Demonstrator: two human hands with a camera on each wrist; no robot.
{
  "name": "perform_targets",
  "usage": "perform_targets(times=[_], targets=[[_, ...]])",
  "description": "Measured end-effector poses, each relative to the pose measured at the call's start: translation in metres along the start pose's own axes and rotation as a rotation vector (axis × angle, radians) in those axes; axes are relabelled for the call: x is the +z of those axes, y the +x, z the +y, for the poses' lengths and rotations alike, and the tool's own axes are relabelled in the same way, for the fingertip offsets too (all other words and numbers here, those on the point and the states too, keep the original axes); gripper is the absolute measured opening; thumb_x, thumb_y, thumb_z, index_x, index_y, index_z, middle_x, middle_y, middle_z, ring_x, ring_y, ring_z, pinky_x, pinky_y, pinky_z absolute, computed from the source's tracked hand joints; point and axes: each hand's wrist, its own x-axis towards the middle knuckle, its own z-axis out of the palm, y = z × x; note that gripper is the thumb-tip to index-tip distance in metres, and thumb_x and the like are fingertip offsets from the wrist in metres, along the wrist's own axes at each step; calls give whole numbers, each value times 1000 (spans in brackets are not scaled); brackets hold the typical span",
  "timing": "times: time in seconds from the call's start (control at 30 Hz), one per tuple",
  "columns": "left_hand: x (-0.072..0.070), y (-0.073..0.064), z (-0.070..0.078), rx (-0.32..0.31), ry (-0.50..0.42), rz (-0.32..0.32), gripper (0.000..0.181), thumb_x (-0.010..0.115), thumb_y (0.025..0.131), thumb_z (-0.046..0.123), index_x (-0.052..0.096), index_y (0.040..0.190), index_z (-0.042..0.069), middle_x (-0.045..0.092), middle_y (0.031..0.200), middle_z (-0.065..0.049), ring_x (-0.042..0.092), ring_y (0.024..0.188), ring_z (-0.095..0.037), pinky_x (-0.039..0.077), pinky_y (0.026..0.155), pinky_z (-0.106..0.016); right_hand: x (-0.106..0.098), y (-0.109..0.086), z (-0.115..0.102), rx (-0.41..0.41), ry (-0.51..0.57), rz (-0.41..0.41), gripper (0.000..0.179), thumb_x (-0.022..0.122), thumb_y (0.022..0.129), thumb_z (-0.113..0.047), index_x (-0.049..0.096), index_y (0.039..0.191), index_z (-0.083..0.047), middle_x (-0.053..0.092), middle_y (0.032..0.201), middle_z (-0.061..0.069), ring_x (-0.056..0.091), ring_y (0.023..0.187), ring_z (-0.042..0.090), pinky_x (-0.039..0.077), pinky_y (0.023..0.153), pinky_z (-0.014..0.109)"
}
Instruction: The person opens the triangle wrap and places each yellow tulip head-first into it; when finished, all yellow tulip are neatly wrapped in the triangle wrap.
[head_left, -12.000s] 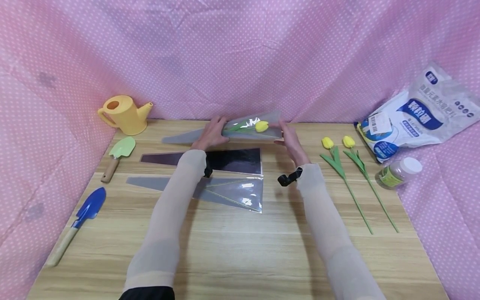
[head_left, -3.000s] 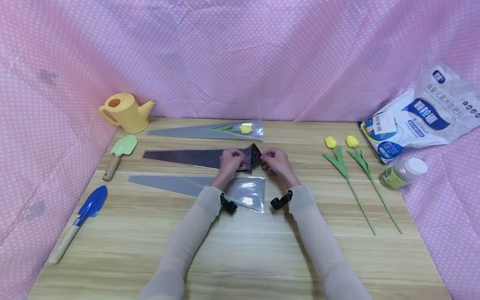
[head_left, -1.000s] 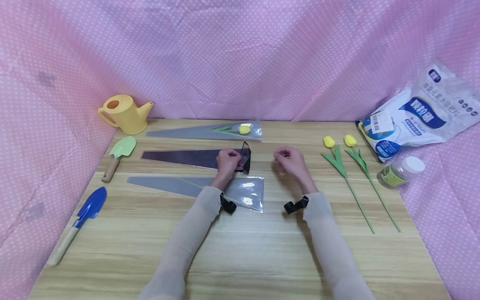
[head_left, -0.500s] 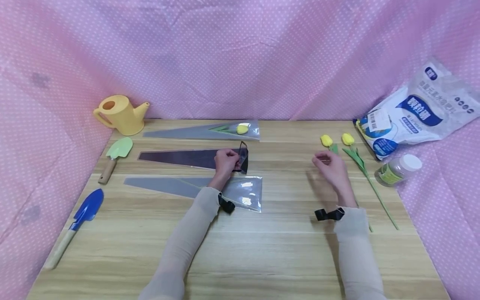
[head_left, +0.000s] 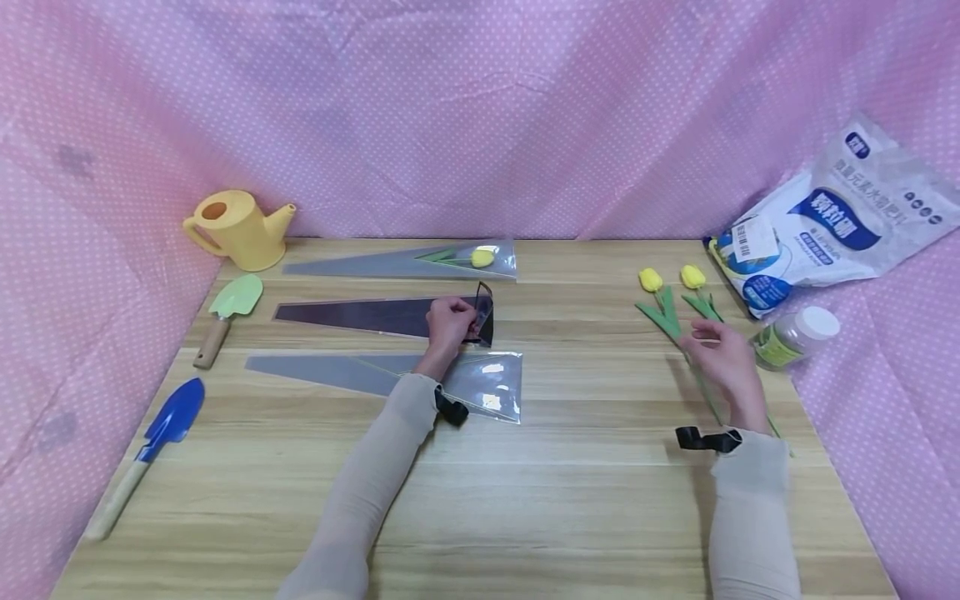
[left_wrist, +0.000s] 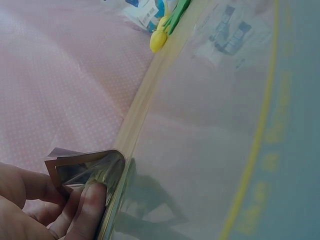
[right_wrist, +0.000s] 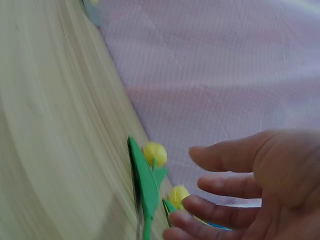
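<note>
My left hand (head_left: pixel 447 325) pinches the wide end of a dark flower sleeve (head_left: pixel 352 317) lying in the middle row. The mouth of that sleeve (left_wrist: pixel 90 165) gapes and folds up beside the fingers in the left wrist view. On the right, my right hand (head_left: pixel 722 364) hovers over two yellow tulips, thumb and fingers spread, holding nothing. One tulip (head_left: pixel 650 280) lies to its left; the stem of the other tulip (head_left: pixel 692 277) is partly hidden by the hand. In the right wrist view, a tulip (right_wrist: pixel 149 187) stands clear of the fingertips.
A clear sleeve (head_left: pixel 337 267) with a tulip inside lies at the back; another clear sleeve (head_left: pixel 315 367) lies in front. Left are a yellow watering can (head_left: pixel 243 233), green trowel (head_left: pixel 238 296) and blue trowel (head_left: pixel 176 408). Right are a fertilizer bag (head_left: pixel 832 217) and a capped jar (head_left: pixel 791 340).
My right hand has left the dark sleeve and travelled right to the tulips, its fingers spreading. The left hand keeps its pinch on the sleeve. Earlier, both hands handled the back sleeve with its tulip.
</note>
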Motion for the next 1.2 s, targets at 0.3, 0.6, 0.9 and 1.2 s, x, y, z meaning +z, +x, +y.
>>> perform_targets(times=[0.3, 0.6, 0.9, 1.2], targets=[[1, 1, -2, 11, -13, 3, 10, 62, 88, -3, 71, 88, -6, 66, 71, -7, 65, 51, -10, 58, 52, -27, -13, -2, 16, 27, -95, -148, 62, 60, 99, -25, 41, 142, 15, 51, 134, 38, 56, 119, 48, 46, 71, 12], [0, 1, -4, 27, -6, 7, 10, 62, 87, -3, 72, 86, -5, 65, 69, -5, 64, 50, -8, 57, 50, -26, -17, -7, 27, 104, -166, -270, 67, 68, 94, -30, 43, 141, 11, 52, 133, 36, 55, 116, 44, 49, 91, 48], [0, 1, -2, 19, -26, 2, 10, 61, 86, -3, 71, 86, -6, 64, 66, -3, 64, 50, -8, 57, 50, -26, -12, -7, 31, 59, -225, -223, 53, 71, 90, -17, 53, 131, 10, 57, 122, 35, 57, 108, 45, 49, 87, 52], [0, 0, -2, 27, -12, 7, 10, 61, 86, -3, 71, 85, -5, 64, 66, -3, 62, 49, -8, 56, 49, -25, -8, -7, 31, 22, -251, -179, 43, 69, 88, -7, 57, 125, 10, 63, 112, 33, 59, 103, 45, 46, 86, 54]])
